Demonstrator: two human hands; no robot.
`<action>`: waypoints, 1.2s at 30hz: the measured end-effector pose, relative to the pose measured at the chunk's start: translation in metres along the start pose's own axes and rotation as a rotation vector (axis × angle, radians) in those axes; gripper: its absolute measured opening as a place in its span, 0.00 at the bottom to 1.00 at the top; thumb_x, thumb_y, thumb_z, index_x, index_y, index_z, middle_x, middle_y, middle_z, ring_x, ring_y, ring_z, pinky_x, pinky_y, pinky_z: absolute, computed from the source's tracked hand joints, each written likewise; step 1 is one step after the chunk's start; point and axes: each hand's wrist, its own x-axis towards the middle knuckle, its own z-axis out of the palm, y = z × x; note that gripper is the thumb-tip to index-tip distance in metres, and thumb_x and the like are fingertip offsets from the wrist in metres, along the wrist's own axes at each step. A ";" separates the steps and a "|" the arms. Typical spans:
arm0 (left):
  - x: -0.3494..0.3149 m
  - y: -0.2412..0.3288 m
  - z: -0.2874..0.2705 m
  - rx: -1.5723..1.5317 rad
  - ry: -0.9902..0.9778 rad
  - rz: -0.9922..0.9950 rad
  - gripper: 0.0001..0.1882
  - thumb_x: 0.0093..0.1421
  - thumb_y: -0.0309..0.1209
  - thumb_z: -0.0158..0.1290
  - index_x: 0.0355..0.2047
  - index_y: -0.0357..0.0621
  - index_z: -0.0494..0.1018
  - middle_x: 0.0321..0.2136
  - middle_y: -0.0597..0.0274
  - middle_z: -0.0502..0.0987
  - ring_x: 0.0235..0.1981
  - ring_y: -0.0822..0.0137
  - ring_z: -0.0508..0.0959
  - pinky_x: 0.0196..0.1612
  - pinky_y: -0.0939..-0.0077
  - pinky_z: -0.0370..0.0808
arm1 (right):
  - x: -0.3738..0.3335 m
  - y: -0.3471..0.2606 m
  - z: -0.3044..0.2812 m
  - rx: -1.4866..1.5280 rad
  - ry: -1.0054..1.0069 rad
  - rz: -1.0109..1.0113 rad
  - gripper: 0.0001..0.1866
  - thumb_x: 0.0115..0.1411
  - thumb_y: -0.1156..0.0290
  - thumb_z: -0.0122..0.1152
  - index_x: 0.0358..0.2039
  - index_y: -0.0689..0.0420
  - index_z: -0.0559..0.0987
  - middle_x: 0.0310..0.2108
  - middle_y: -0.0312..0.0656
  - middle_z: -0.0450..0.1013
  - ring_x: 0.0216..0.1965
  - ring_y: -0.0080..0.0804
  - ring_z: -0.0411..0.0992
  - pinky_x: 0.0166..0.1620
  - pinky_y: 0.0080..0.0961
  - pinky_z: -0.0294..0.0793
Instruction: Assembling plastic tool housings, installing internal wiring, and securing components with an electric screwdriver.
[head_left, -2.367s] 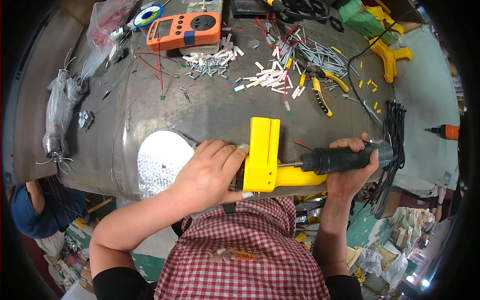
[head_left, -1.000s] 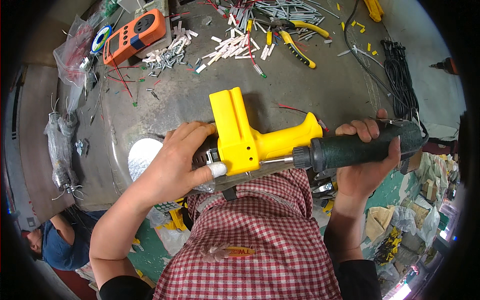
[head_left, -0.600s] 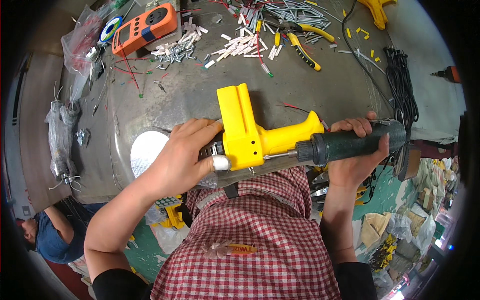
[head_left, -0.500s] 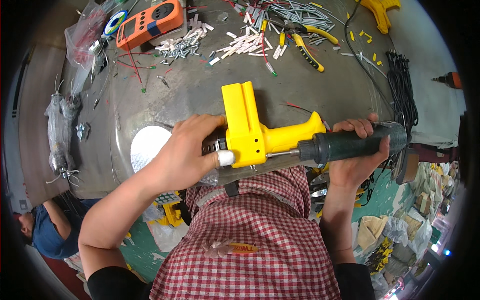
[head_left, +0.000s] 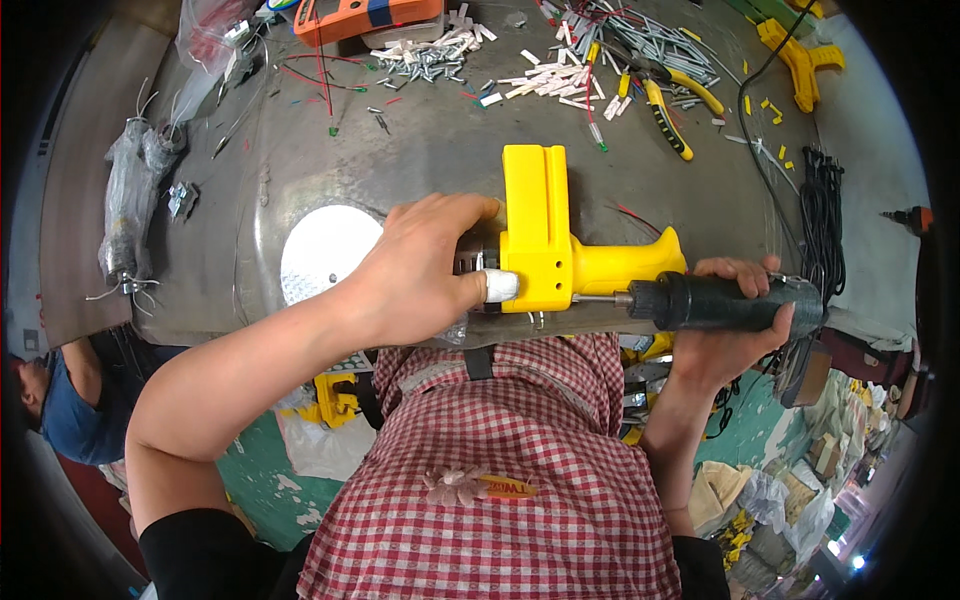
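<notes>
A yellow plastic housing with a handle, like a power tool's casing (head_left: 535, 230), lies at the table's near edge. My left hand (head_left: 425, 260) grips its left end, the white-wrapped thumb on its lower corner. Between that hand and the housing, a dark and silvery part is mostly hidden. My right hand (head_left: 735, 330) wraps round a dark cylindrical power screwdriver (head_left: 710, 303), lying level below the handle. Its thin bit points left and meets the housing's lower right side, where the tip is hidden. Small metal pins stick out under the housing.
A round silvery disc (head_left: 325, 250) lies left of my left hand. Beyond are white sleeves (head_left: 550, 80), screws (head_left: 430, 62), yellow-handled pliers (head_left: 668, 118) and an orange meter (head_left: 350, 15). Black cables (head_left: 822, 215) bundle at right. A person in blue (head_left: 95, 410) is at far left.
The whole view has shifted, so the table's things sit higher and further right. Both hands keep their grips, and the screwdriver's bit still meets the housing.
</notes>
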 end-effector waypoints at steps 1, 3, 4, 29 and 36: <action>0.000 0.001 0.000 0.011 0.000 -0.002 0.27 0.50 0.37 0.60 0.48 0.36 0.67 0.39 0.49 0.73 0.44 0.52 0.71 0.51 0.60 0.62 | -0.001 0.000 0.000 -0.001 -0.001 0.003 0.20 0.57 0.60 0.55 0.48 0.54 0.67 0.29 0.32 0.64 0.35 0.23 0.66 0.50 0.29 0.65; 0.000 0.003 0.000 0.001 0.016 -0.006 0.27 0.50 0.37 0.60 0.48 0.36 0.67 0.39 0.50 0.73 0.44 0.53 0.71 0.51 0.60 0.62 | -0.003 -0.002 -0.002 -0.047 0.023 -0.012 0.19 0.58 0.60 0.55 0.47 0.54 0.67 0.29 0.32 0.64 0.34 0.22 0.66 0.50 0.29 0.65; 0.000 0.004 0.001 -0.007 0.027 -0.007 0.27 0.50 0.36 0.60 0.48 0.36 0.68 0.39 0.51 0.74 0.44 0.54 0.71 0.51 0.60 0.62 | -0.004 -0.002 -0.001 -0.049 0.025 -0.015 0.19 0.58 0.60 0.55 0.47 0.54 0.67 0.29 0.32 0.64 0.34 0.22 0.66 0.50 0.29 0.65; -0.020 -0.005 -0.002 0.106 0.162 0.255 0.33 0.44 0.34 0.62 0.51 0.37 0.65 0.44 0.48 0.70 0.49 0.51 0.68 0.55 0.54 0.61 | 0.110 -0.054 0.032 -0.773 0.098 -0.095 0.27 0.61 0.43 0.50 0.41 0.58 0.69 0.31 0.40 0.69 0.30 0.29 0.69 0.36 0.30 0.72; -0.017 0.000 0.011 0.422 0.229 0.263 0.40 0.30 0.27 0.64 0.48 0.36 0.65 0.43 0.47 0.68 0.46 0.45 0.67 0.51 0.55 0.63 | 0.207 -0.135 -0.023 -2.062 0.119 -0.562 0.22 0.57 0.58 0.60 0.44 0.62 0.71 0.37 0.47 0.71 0.34 0.37 0.71 0.41 0.32 0.72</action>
